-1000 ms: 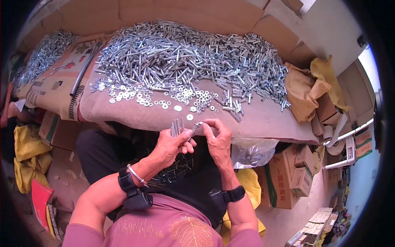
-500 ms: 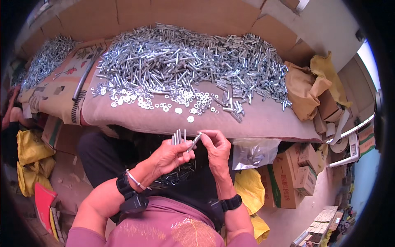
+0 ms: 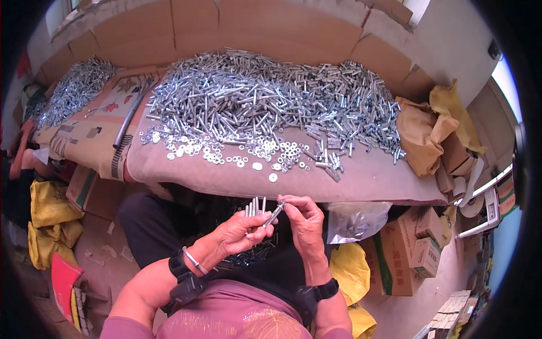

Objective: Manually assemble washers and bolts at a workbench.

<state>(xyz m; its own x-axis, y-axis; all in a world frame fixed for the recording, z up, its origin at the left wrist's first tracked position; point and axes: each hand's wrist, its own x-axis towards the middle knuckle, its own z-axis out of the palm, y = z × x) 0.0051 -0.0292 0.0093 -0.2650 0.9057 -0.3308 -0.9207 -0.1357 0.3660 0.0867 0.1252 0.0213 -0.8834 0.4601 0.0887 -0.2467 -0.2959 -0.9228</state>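
Observation:
My left hand (image 3: 240,233) is closed around several slim silver metal bolts (image 3: 255,205), which stick up between its fingers. One more bolt (image 3: 275,215) lies tilted between its thumb and fingertips, its upper end toward my right hand. Pinched at that upper end, my right hand (image 3: 305,224) has thumb and forefinger on the tip; a small ring or nut seems to sit there, too small to make out. Beneath the hands, more metal pieces (image 3: 248,255) lie dark in my lap area. Ahead, loose washers (image 3: 212,152) are scattered along the front of the padded surface (image 3: 226,182).
Behind the washers rises a wide heap of metal bolts and sleeves (image 3: 243,101), with another heap (image 3: 82,87) far left. A metal pipe (image 3: 130,113) lies between them. Cardboard boxes (image 3: 398,257), a clear plastic bag (image 3: 357,220) and yellow sacks (image 3: 347,271) stand right. Another person's arm (image 3: 23,147) shows far left.
The view has shifted, so the whole scene sits slightly lower and to the right. Both hands keep the same hold, with the right fingers still at the bolt's tip.

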